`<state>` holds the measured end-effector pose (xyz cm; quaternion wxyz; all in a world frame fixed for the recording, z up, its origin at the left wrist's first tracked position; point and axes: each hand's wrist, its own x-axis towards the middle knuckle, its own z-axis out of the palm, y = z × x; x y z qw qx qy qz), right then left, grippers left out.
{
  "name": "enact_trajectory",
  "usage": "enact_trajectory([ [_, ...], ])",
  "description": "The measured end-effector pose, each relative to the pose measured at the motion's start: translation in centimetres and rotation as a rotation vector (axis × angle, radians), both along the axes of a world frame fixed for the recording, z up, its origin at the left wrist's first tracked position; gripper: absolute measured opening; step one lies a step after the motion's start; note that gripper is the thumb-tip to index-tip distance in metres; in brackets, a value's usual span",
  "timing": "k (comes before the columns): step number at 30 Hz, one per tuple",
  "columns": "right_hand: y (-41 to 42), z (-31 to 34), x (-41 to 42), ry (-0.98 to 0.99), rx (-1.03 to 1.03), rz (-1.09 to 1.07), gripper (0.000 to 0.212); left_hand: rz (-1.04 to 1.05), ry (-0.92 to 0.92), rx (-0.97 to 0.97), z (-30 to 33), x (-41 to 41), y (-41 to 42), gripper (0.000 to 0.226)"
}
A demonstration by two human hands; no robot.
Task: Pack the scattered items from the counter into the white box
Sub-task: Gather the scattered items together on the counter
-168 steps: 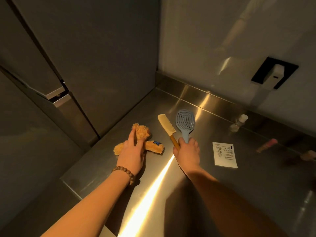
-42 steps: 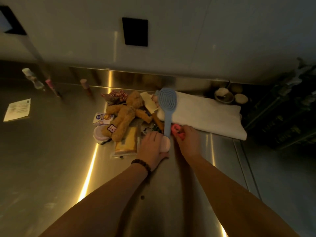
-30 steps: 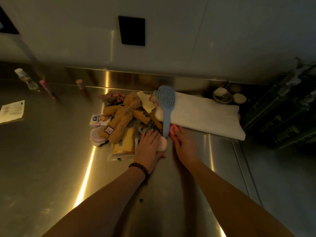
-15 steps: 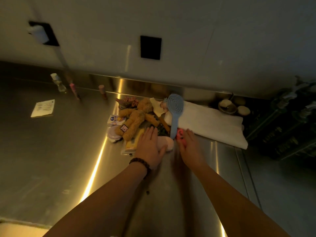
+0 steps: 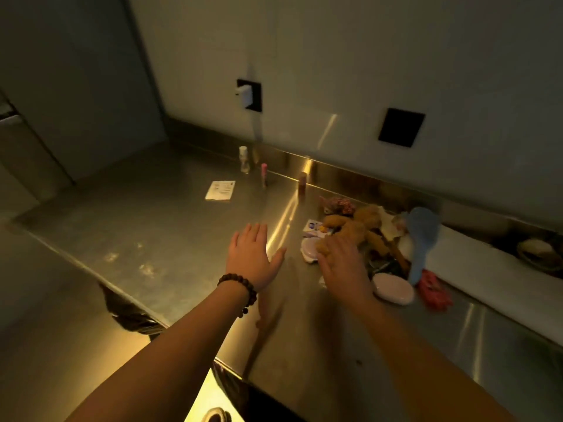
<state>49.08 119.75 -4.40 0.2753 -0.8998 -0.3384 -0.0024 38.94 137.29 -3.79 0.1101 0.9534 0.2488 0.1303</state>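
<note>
Dim steel worktop (image 5: 170,239) against a plain wall, lit by one yellow streak. Both hands are flat and empty: the left hand (image 5: 251,258) hovers with fingers spread, and the right hand (image 5: 342,264) sits at the near edge of a pile, probably gathered there for packing. In the pile, just past the right hand, I count one stuffed toy (image 5: 356,228), one blue hairbrush (image 5: 422,239) and one pink oval case (image 5: 393,289). Well beyond the left hand there's one paper slip (image 5: 221,190) and three little bottles (image 5: 263,175). The white box? Can't make it out for sure.
</note>
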Motion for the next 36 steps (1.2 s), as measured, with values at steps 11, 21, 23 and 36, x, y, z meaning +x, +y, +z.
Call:
enact_trajectory([
  [11, 18.9, -3.3, 1.6, 0.028, -0.039, -0.087, 0.051, -0.056, 0.034, -0.035, -3.5, 1.9, 19.4, 0.075],
  [21, 34.4, -6.1, 3.8, 0.140, -0.195, -0.156, 0.054, -0.273, 0.238, -0.070, -6.5, 7.8, 34.7, 0.091],
  [23, 37.1, -6.3, 5.0, 0.193, -0.182, -0.129, 0.054, -0.334, 0.298, -0.060, -7.0, 9.2, 36.7, 0.096],
  [36, 43.7, -7.6, 11.8, 0.139, -0.316, -0.083, 0.067, -0.565, 0.375, -0.022, -10.2, 13.5, 40.3, 0.094],
])
